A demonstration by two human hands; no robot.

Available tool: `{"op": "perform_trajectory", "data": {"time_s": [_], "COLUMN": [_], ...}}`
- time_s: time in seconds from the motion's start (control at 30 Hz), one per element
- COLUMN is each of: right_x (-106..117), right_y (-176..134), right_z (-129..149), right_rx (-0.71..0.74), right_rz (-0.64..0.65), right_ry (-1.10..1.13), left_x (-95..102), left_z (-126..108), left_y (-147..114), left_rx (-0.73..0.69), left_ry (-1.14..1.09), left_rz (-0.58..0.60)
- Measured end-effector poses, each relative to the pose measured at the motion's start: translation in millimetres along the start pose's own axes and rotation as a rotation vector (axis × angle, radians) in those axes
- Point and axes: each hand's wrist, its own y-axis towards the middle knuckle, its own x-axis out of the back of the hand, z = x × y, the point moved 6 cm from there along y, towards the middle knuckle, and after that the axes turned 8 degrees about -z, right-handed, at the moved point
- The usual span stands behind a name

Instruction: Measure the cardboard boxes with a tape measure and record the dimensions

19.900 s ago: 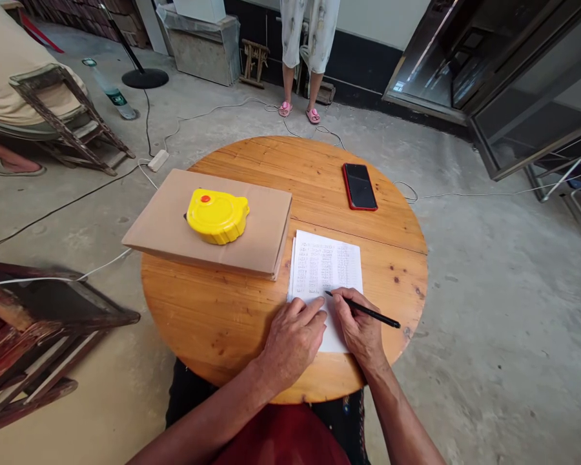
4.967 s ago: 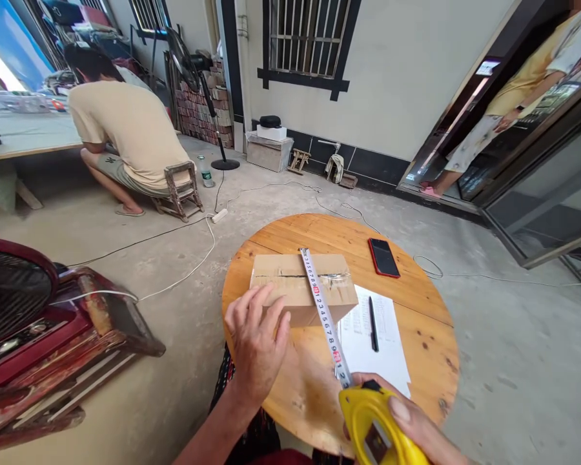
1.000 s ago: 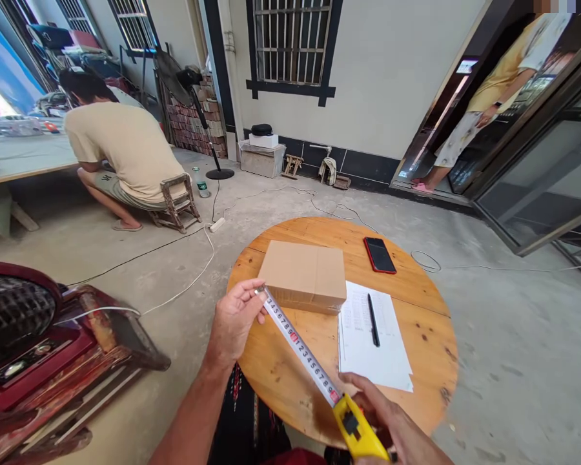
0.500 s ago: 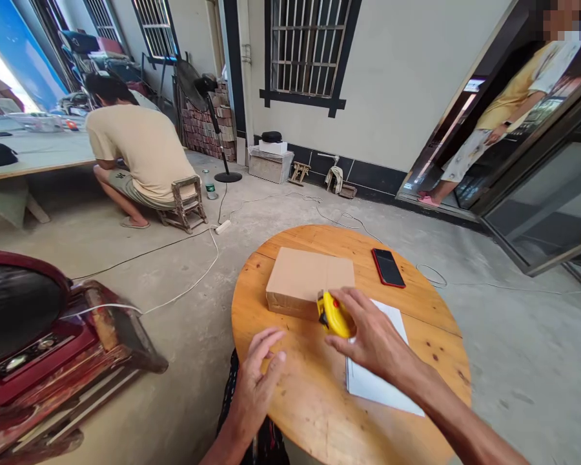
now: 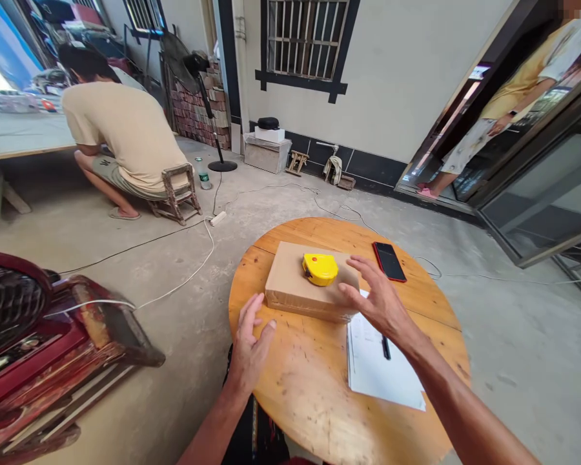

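Before us, we record one round wooden bench (image 5: 310, 394), knotted, with dark marks on its near half. One cardboard box (image 5: 288, 261), lying flat on the bench. White paper sheets (image 5: 377, 378), overlapping, just right of the box, partly covered by our right forearm. Our right hand (image 5: 381, 302): fingers spread above the box's right end, released, near the tape measure but apart from it. Our left hand (image 5: 249, 345): fingers loosely curved, grasping nothing, near the box's front left corner; contact we cannot tell. One yellow tape measure (image 5: 320, 269), red button, resting on top of the box. One red-cased phone (image 5: 390, 261), beyond our right hand. One black pen (image 5: 386, 349), on the sheets, partly hidden.
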Motion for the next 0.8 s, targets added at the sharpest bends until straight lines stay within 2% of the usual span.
{"op": "perform_trajectory", "data": {"time_s": [0.07, 0.13, 0.17, 0.23, 0.33, 0.43, 0.5, 0.57, 0.6, 0.7, 0.73, 0.8], "right_x": [5, -4, -11, -24, -38, -41, -29, -10, 0, 24, 27, 24], "right_y": [-27, -52, -62, -76, -92, -103, -109, -114, -117, -122, -122, -120], "right_z": [-24, -37, -38, -32, -20, -16, -28, -54, -72, -115, -124, -133], "right_rx": [-0.239, -0.404, -0.437, -0.44, -0.452, -0.401, -0.339, -0.341, -0.385, -0.473, -0.486, -0.5], "right_rz": [-0.098, -0.082, -0.064, -0.077, -0.111, -0.088, -0.104, -0.096, -0.048, 0.009, 0.021, 0.045], "right_ry": [0.115, 0.273, 0.351, 0.461, 0.532, 0.547, 0.429, 0.195, 0.037, -0.141, -0.177, -0.255], "left_x": [-6.5, -13.8, -16.9, -20.1, -15.0, -6.8, 0.9, 11.7, 17.1, 20.3, 13.9, -8.7], "left_z": [3, 5, 5, 1, -6, -11, -10, -7, -6, -12, -16, -24], "left_y": [8, 14, 16, 19, 22, 26, 26, 19, 12, -25, -42, -76], "left_rx": [0.029, 0.048, 0.046, 0.024, -0.003, -0.021, -0.042, -0.069, -0.093, -0.253, -0.333, -0.474], "left_ry": [-0.011, -0.025, -0.039, -0.08, -0.121, -0.119, -0.09, -0.021, 0.029, 0.189, 0.239, 0.296], "left_rz": [0.004, 0.014, 0.019, 0.019, -0.024, -0.018, -0.037, -0.123, -0.18, -0.273, -0.24, -0.083]}}
